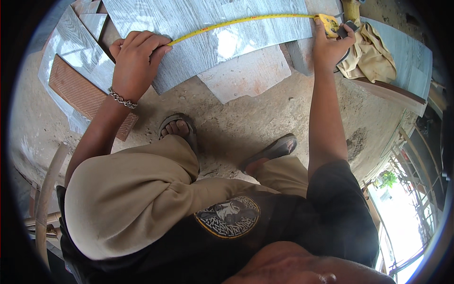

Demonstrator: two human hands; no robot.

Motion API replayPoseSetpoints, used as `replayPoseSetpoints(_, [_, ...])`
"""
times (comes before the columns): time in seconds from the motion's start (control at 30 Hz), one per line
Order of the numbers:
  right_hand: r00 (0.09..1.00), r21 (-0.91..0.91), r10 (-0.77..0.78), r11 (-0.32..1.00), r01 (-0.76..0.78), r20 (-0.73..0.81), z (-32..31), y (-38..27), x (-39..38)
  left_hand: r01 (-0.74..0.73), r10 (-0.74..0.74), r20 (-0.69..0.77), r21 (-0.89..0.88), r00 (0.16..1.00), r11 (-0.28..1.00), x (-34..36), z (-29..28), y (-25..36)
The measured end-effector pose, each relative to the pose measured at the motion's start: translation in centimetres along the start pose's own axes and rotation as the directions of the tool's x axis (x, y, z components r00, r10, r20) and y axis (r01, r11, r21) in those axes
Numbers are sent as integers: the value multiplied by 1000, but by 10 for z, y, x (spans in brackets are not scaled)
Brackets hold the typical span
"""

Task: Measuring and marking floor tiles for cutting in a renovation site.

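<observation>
A yellow tape measure is drawn out across a large grey wood-grain tile. Its case sits in my right hand, whose fingers wrap round it near the tile's right edge. From there the yellow blade runs leftward in a slight arc. My left hand is closed over the blade's free end at the tile's left edge, pinching it between thumb and fingers. The hook at that end is hidden by the fingers. A chain bracelet circles my left wrist.
Grey tile pieces and a brown woven-textured strip lie at left. A broken pale slab pokes out under the tile. At right, a beige cloth lies near another grey tile. My sandalled feet stand on the dusty floor.
</observation>
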State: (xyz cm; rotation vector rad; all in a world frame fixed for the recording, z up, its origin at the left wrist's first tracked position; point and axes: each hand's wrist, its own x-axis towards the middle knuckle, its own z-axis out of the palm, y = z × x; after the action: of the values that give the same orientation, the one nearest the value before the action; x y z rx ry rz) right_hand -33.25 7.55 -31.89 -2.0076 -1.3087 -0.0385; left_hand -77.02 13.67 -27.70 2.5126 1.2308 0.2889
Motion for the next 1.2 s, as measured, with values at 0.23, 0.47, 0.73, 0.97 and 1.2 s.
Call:
replayPoseSetpoints(0.23, [997, 166, -73, 984, 68, 24, 3, 8, -5, 72, -71, 37, -36, 997, 997, -25, -5, -20])
replayPoseSetpoints(0.47, [988, 84, -92, 993, 82, 125, -3, 10, -5, 325, -317, 72, -252, 946, 912, -51, 1, -35])
replayPoseSetpoints(0.73, [999, -2, -31, 1000, 31, 30, 2, 14, 2, 218, -227, -15, -222, 974, 950, -50, 10, -38])
replayPoseSetpoints(0.97, [988, -72, 154, 985, -154, -13, 1, 7, 6, 287, -293, 34, -332, 956, 898, -65, 12, -46])
replayPoseSetpoints(1.2, [978, -13, 209, 978, -209, 15, 2, 11, 11, 456, -482, 200, -735, 853, 502, -85, 24, -38])
